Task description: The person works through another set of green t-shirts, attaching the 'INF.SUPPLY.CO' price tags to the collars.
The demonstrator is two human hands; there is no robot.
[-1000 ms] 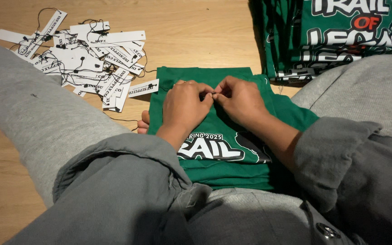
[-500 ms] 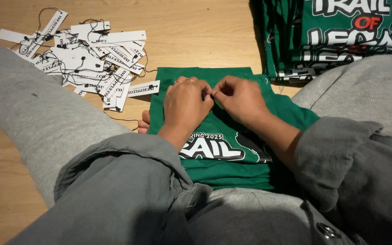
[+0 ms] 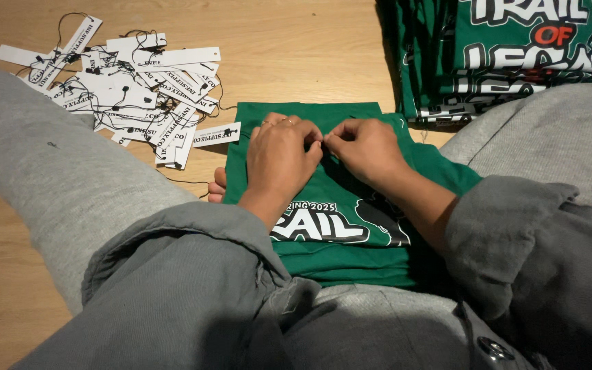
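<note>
Your left hand [image 3: 279, 161] and right hand [image 3: 368, 147] meet fingertip to fingertip over a folded green T-shirt [image 3: 351, 205], both curled narrow in a pinch at the same spot on the cloth near its upper fold; what the fingertips pinch is too small to make out. A thin ring shows on a finger of your left hand. The T-shirt is soft, matte knit cotton, folded into a neat rectangle, and it lies on the wooden floor [image 3: 296, 55] between your legs, close to your lap, with white and black printed lettering and a dark silhouette figure across its front. Your sleeves [image 3: 515, 253] are a loose grey woven fabric, pushed up off the wrists, and a metal snap sits on the right one near the lower edge of view. Your legs, in grey fleecy sweatpants [image 3: 63, 185], stretch out on either side of the shirt. A bare toe peeks out just beside the shirt's left edge. To the upper left, well apart from your hands, a loose heap of paper hang tags [image 3: 131, 96] is scattered on the floor: flat, narrow white card strips with black print, each threaded with a thin black string loop, lying overlapped at all angles. At the upper right sits a stack of folded green T-shirts [image 3: 515, 62] of the same kind, layered edges visible along its left side. The floor is pale, smooth wood with a light grain.
</note>
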